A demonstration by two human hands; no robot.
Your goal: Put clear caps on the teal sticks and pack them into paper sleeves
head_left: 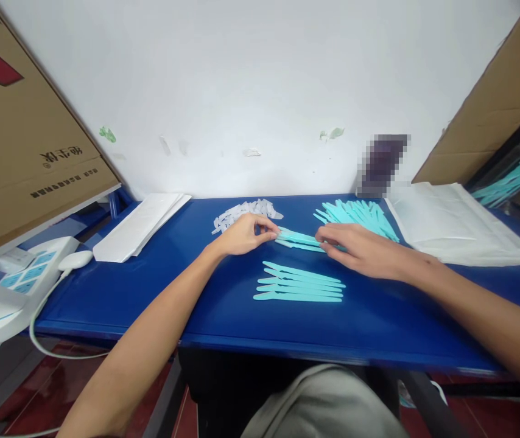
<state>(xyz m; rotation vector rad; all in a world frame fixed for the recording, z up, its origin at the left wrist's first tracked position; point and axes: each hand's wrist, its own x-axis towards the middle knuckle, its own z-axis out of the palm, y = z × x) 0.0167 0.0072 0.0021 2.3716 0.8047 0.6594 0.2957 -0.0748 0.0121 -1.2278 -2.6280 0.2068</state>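
On the blue table [223, 313], several turquoise eyebrow razors [304, 239] are lying side by side between the two hands, with the loose pile of razors [358, 216] just behind the right hand and a separate row of razors [299, 283] resting nearer the table's front edge. The left hand [248, 234] is bringing thumb and forefinger together at the blade end of the nearest group, apparently pinching a tip; whether a clear cap is sitting between the fingertips is too small to tell. The right hand [354, 248] is curling over the opposite end, thumb and fingers drawn close around the handles, though I cannot tell whether it is gripping one or more. The razors are looking light and slim, probably stiff molded plastic with a little flex, and their smooth surface may be offering little friction. The handle's plain end is seeming the safest hold, away from the edge. The translucent caps [251, 213], heaped behind the left hand, are appearing tiny, light and rigid, better suited to fingertips pressing on their sides.
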